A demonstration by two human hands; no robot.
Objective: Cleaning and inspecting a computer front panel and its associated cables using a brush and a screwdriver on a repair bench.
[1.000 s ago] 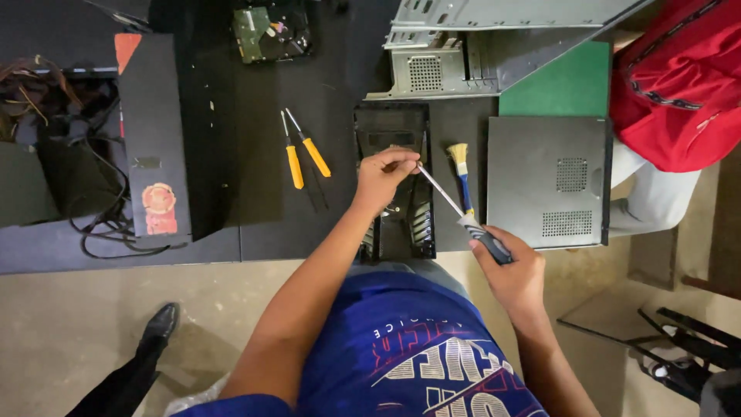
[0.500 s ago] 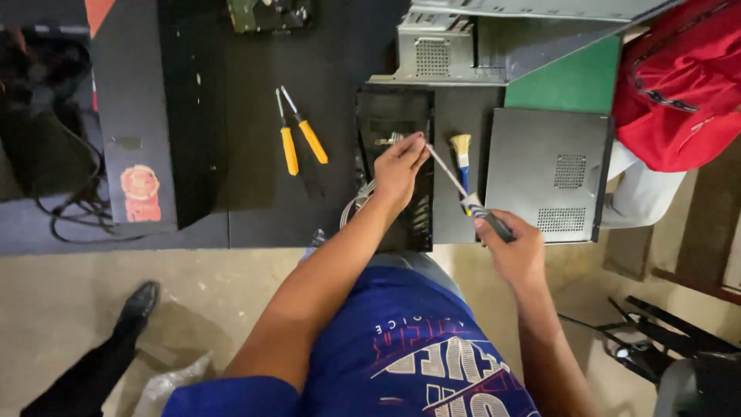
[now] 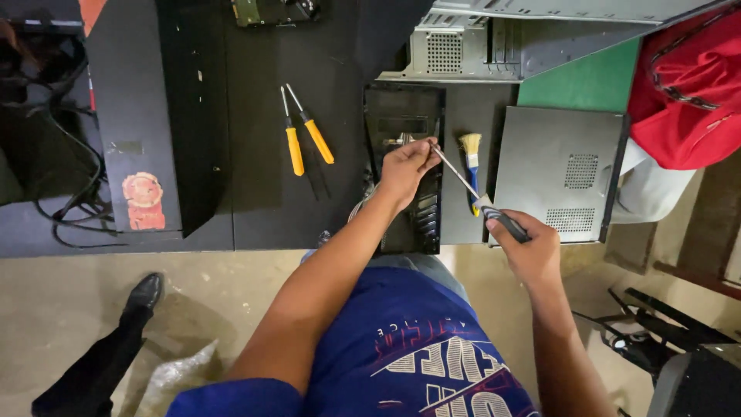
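Observation:
My right hand (image 3: 526, 249) grips the dark handle of a long screwdriver (image 3: 463, 180), its metal shaft slanting up and left. My left hand (image 3: 407, 166) pinches the shaft near its tip, over a black computer front panel (image 3: 404, 117) that lies flat on the dark table (image 3: 255, 201). The tip itself is hidden by my fingers. A small brush (image 3: 471, 150) with pale bristles and a blue handle lies just right of the panel.
Two yellow-handled screwdrivers (image 3: 302, 140) lie left of the panel. A grey case side panel (image 3: 557, 174) rests at right, a metal computer chassis (image 3: 502, 38) behind. Black cables (image 3: 73, 201) at far left. A red bag (image 3: 687, 93) at right. Another person's black shoe (image 3: 143, 293) on the floor.
The view has shifted a little, with the table sliding right and up in frame. Both hands keep their hold on the screwdriver, moved slightly to the right with it.

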